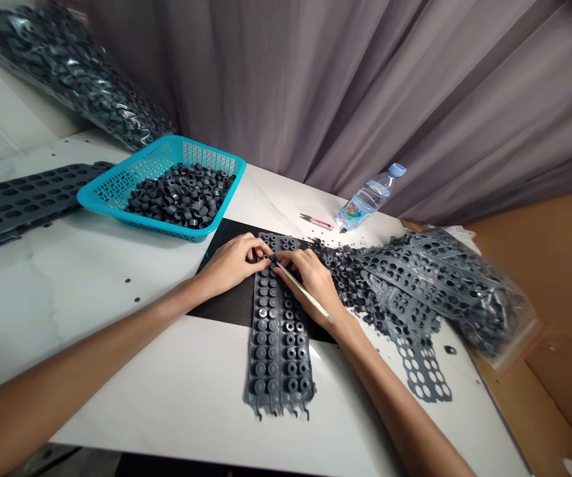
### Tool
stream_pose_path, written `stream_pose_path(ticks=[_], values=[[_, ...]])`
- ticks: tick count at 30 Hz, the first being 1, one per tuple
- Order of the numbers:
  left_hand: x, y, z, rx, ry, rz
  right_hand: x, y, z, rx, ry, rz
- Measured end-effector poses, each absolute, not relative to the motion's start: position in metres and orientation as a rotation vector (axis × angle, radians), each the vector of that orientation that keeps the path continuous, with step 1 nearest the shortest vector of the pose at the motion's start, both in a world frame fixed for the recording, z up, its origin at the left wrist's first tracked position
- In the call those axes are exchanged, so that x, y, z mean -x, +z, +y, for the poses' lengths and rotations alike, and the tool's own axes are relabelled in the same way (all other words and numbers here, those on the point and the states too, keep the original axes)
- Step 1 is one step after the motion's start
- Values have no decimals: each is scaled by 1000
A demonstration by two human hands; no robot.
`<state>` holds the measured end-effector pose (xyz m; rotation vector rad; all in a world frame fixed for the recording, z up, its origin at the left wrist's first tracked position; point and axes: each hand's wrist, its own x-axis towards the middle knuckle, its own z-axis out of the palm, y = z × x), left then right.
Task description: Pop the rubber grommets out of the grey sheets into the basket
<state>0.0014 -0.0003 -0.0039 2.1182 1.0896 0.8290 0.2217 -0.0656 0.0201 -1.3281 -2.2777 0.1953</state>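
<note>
A grey rubber strip (280,344) studded with rows of small black rings lies lengthwise on a black mat (226,301) in front of me. My left hand (233,262) rests on the strip's far end, fingers curled and pinching at a ring. My right hand (310,278) sits beside it on the strip's right edge. It is closed on a thin pale stick-like tool (303,291) whose tip points at the rings near my left fingers.
A teal basket (116,192) full of black rings stands at the left rear. Emptied perforated strips (415,291) and loose rings pile at the right beside a plastic bag (494,311). A water bottle (368,197), pink snips (318,222), stacked strips (12,205) and a bagged heap (77,73) lie around.
</note>
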Motion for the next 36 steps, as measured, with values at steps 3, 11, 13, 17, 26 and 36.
stream_pose_path(ticks=[3, 11, 13, 17, 26, 36], values=[[-2, -5, 0, -2115, 838, 1112, -218, 17, -65, 1340, 97, -2332], [-6, -5, -1, -2122, 848, 1121, -205, 4, -64, 1454, -87, -2179], [-6, -4, -1, -2128, 843, 1120, -206, 4, -66, 1447, -46, -2142], [-4, 1, -3, -2147, 837, 1100, -217, 13, -68, 1353, 163, -2122], [-4, 7, -9, -2213, 791, 1152, -233, 18, -67, 1308, 362, -2046], [-8, 9, -10, -2246, 757, 1256, -234, 23, -64, 1250, 287, -2232]])
